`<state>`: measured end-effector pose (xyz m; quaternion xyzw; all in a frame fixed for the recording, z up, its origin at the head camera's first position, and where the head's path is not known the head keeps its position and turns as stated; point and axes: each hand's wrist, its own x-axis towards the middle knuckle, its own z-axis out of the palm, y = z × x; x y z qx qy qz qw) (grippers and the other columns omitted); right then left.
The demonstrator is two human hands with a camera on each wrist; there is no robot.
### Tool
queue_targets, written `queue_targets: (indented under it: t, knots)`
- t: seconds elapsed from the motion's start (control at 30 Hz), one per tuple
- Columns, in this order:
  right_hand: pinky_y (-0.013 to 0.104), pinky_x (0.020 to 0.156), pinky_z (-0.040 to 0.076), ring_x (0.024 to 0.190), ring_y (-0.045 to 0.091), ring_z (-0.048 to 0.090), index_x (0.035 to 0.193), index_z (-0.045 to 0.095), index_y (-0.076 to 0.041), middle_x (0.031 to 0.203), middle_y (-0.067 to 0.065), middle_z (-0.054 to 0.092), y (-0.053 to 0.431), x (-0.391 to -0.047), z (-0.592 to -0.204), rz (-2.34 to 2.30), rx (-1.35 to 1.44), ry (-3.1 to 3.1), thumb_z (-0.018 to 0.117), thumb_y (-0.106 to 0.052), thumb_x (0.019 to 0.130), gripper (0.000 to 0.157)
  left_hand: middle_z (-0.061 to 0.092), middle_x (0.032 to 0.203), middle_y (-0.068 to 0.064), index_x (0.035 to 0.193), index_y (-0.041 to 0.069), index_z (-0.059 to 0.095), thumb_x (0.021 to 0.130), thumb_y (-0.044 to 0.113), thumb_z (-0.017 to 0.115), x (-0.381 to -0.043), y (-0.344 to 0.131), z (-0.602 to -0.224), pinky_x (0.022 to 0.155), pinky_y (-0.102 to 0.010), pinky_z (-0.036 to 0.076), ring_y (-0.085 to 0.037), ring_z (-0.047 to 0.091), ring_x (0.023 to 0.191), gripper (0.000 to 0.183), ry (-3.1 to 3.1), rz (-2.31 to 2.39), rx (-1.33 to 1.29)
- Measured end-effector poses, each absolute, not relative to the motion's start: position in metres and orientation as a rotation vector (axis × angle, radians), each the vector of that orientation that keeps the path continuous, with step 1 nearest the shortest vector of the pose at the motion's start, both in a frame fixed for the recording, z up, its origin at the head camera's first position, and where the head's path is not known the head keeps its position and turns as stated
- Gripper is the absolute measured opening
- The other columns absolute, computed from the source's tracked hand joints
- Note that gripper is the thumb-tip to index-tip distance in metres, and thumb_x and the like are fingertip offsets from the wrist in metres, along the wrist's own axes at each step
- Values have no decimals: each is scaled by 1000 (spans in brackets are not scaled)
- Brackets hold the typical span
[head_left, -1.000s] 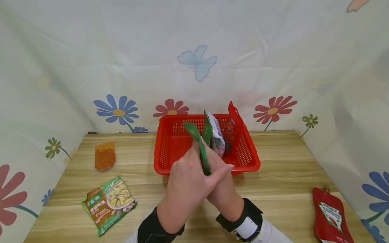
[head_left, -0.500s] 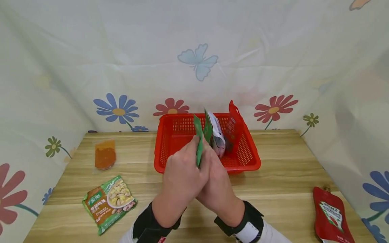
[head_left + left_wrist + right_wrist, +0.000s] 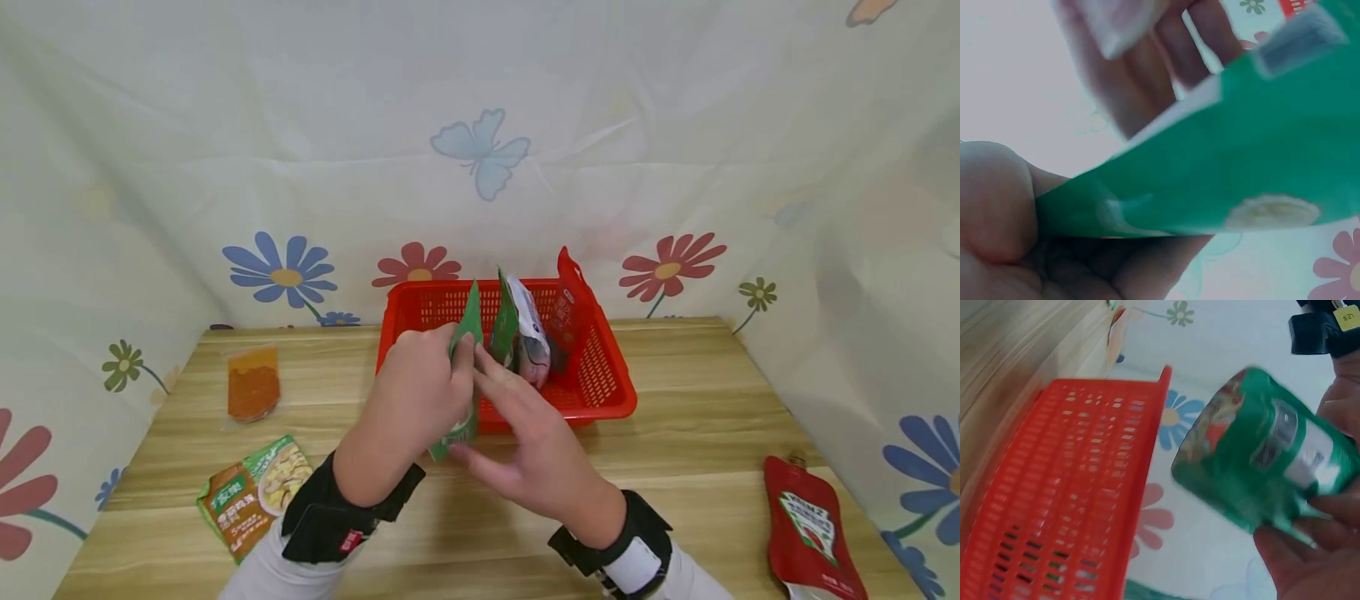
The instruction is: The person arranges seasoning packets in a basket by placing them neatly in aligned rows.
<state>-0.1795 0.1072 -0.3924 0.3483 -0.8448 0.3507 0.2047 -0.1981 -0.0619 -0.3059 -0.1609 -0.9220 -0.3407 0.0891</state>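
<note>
A green seasoning packet (image 3: pixel 471 315) stands on edge just over the front of the red basket (image 3: pixel 592 408). My left hand (image 3: pixel 405 400) pinches it between thumb and fingers. Beside it, my right hand (image 3: pixel 543 450) has its fingers stretched out close to the packet's right face; whether they touch it is hard to tell. The right wrist view shows the packet's green back (image 3: pixel 1241 456) above the basket's wall. Inside the basket, a green packet (image 3: pixel 504 325), a white-and-pink packet (image 3: pixel 531 337) and a red packet (image 3: pixel 573 312) stand upright towards the right.
On the wooden table's left lie a clear sachet of orange-red contents (image 3: pixel 253 385) and a green-and-brown seasoning packet (image 3: pixel 236 504), partly behind my left forearm. A red Heinz pouch (image 3: pixel 810 525) lies at the right edge. Flowered cloth walls stand behind and at the sides.
My hands, earlier clasped together around the green packet, have parted. The left hand has moved left with the packet; the right hand has loosened and spread its fingers.
</note>
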Motion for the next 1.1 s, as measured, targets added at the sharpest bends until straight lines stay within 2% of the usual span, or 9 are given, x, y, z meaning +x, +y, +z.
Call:
queue_targets:
  t: [0.1, 0.2, 0.27, 0.33, 0.47, 0.7, 0.8, 0.97, 1.1]
  knots:
    - [39, 106, 52, 139, 22, 55, 142, 60, -14, 156, 4, 51, 119, -182, -399, 943, 1029, -2342, 84, -26, 85, 63, 59, 59, -1, 91, 4, 66, 101, 25, 63, -205, -63, -303, 61, -26, 59, -13, 60, 53, 23, -2799, -994, -460]
    - [37, 97, 58, 122, 19, 66, 126, 71, -13, 137, 5, 67, 135, -187, -406, 864, 1066, -2322, 80, -28, 89, 41, 60, 60, -2, 93, 4, 67, 102, 26, 63, -212, -61, -301, 61, -26, 59, -13, 61, 53, 24, -2831, -948, -466]
    - [36, 92, 60, 111, 17, 69, 118, 75, -13, 123, 3, 73, 147, -192, -412, 785, 1069, -2332, 78, -34, 91, 34, 60, 60, -1, 96, 4, 68, 102, 26, 62, -216, -59, -299, 61, -26, 59, -12, 60, 53, 24, -2855, -915, -474]
    - [35, 88, 62, 101, 14, 71, 113, 76, -13, 111, 1, 76, 160, -196, -417, 683, 1051, -2358, 78, -39, 91, 34, 59, 59, -2, 95, 4, 68, 102, 26, 61, -220, -57, -296, 60, -25, 59, -12, 59, 51, 24, -2879, -882, -469]
    - [32, 81, 63, 90, 10, 70, 105, 79, -16, 99, -3, 77, 182, -204, -425, 552, 1011, -2436, 82, -46, 85, 37, 57, 57, -3, 88, 5, 67, 102, 24, 61, -228, -55, -290, 58, -26, 58, -13, 57, 49, 24, -2905, -793, -448]
    - [35, 79, 63, 86, 12, 70, 102, 79, -15, 95, -3, 76, 208, -218, -429, 401, 949, -2520, 90, -46, 75, 43, 60, 58, -5, 76, 9, 61, 103, 26, 59, -250, -54, -286, 55, -24, 55, -15, 60, 50, 32, -2982, -678, -423]
    - [33, 75, 63, 81, 12, 70, 102, 79, -14, 92, -2, 76, 216, -224, -433, 345, 894, -2594, 92, -44, 73, 43, 61, 61, -6, 77, 8, 60, 103, 23, 58, -260, -54, -286, 54, -24, 54, -16, 62, 52, 30, -3024, -643, -414]
    - [30, 70, 61, 73, 8, 67, 96, 81, -16, 86, -4, 77, 223, -233, -443, 338, 839, -2653, 90, -42, 76, 35, 65, 71, -7, 89, 7, 58, 99, 21, 62, -274, -52, -290, 60, -26, 58, -18, 66, 62, 18, -3121, -556, -372]
    - [31, 70, 61, 71, 9, 67, 92, 81, -15, 82, -4, 77, 225, -238, -450, 327, 842, -2631, 92, -39, 75, 32, 68, 77, -7, 95, 7, 57, 99, 23, 65, -286, -51, -296, 64, -28, 61, -19, 69, 67, 18, -3193, -537, -329]
